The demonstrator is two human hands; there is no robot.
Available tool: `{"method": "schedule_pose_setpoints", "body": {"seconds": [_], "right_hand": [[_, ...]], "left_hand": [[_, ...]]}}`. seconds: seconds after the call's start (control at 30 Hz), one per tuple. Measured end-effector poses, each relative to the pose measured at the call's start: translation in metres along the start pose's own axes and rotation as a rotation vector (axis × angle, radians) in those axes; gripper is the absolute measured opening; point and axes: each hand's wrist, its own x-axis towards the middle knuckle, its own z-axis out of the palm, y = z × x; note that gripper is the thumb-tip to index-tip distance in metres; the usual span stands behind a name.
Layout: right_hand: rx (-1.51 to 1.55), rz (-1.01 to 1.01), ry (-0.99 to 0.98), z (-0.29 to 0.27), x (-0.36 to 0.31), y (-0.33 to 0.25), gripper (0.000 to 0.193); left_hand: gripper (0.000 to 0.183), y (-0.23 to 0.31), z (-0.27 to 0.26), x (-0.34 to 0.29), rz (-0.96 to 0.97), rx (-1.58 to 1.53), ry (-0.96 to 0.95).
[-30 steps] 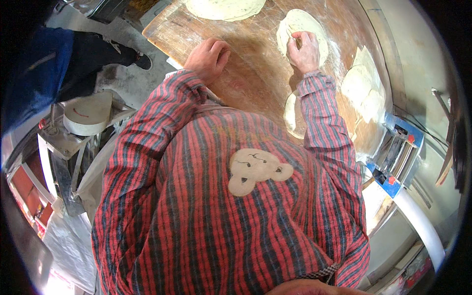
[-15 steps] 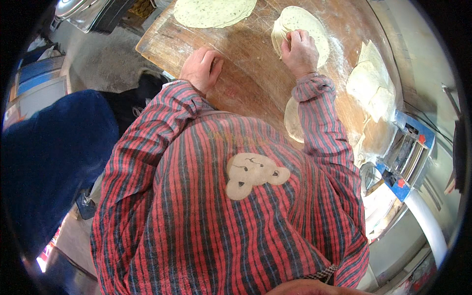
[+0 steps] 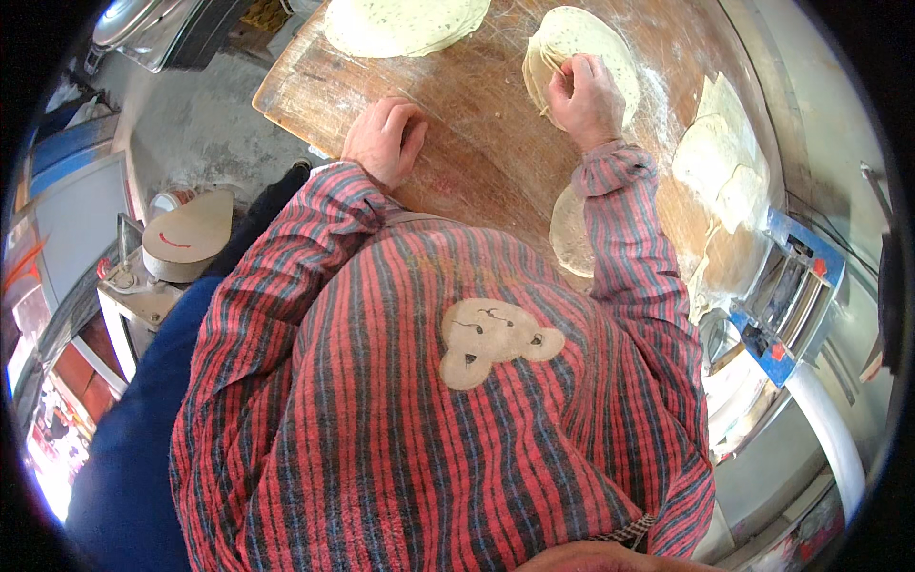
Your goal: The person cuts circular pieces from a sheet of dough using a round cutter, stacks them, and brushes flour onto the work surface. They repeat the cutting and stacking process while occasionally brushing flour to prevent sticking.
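Note:
My right hand [image 3: 586, 103] is pinched at the left edge of a stack of thin, green-flecked dough rounds [image 3: 596, 43]. Several layers fan apart beside its fingertips; how many it grips is hidden. On the near left part of the floured wooden board [image 3: 467, 124], my left hand [image 3: 385, 143] rests loosely curled, with nothing seen in it. A second stack of flecked dough rounds [image 3: 405, 24] lies beyond it, cut off by the picture's top. Partly behind my right sleeve, a single paler dough round [image 3: 570, 234] lies near the board's front edge.
Irregular dough sheets [image 3: 720, 162] lie at the board's right side. Beside them stands a blue-framed roller machine [image 3: 789, 296]. At left are a person's dark blue clothing [image 3: 143, 429] and a machine with a rounded beige cover [image 3: 188, 235]. Metal equipment [image 3: 157, 29] stands far left.
My right hand has closed into a pinch and the stack's left edge has fanned up. The person in dark blue has shifted, baring the beige-covered machine. My left hand stays nearly in place.

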Motion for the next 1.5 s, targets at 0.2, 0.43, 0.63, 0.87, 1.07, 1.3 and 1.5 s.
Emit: {"method": "schedule_pose_setpoints", "body": {"seconds": [0.2,0.43,0.63,0.87,1.07,1.3,1.5], "right_hand": [[0.154,0.07,0.07,0.001,-0.001,0.005,0.014],[0.239,0.154,0.047,0.002,-0.006,0.013,0.016],[0.198,0.094,0.036,0.002,-0.007,0.016,0.015],[0.182,0.164,-0.007,0.0,-0.006,0.01,0.013],[0.144,0.072,0.011,-0.001,-0.003,0.009,0.015],[0.094,0.015,-0.071,0.002,-0.008,0.006,0.019],[0.046,0.095,-0.138,0.003,-0.014,0.004,0.027]], "left_hand": [[0.02,0.001,0.0,-0.003,0.0,0.016,0.01],[0.018,0.002,0.0,-0.003,-0.003,0.009,-0.004],[0.019,0.002,0.0,-0.002,-0.026,-0.01,-0.045],[0.019,0.003,-0.001,-0.001,-0.022,-0.014,-0.047],[0.015,0.004,0.001,-0.001,-0.032,-0.025,-0.016],[0.016,0.003,0.003,0.0,-0.036,-0.012,-0.029],[0.016,0.003,0.002,0.001,-0.036,-0.018,-0.045]]}}
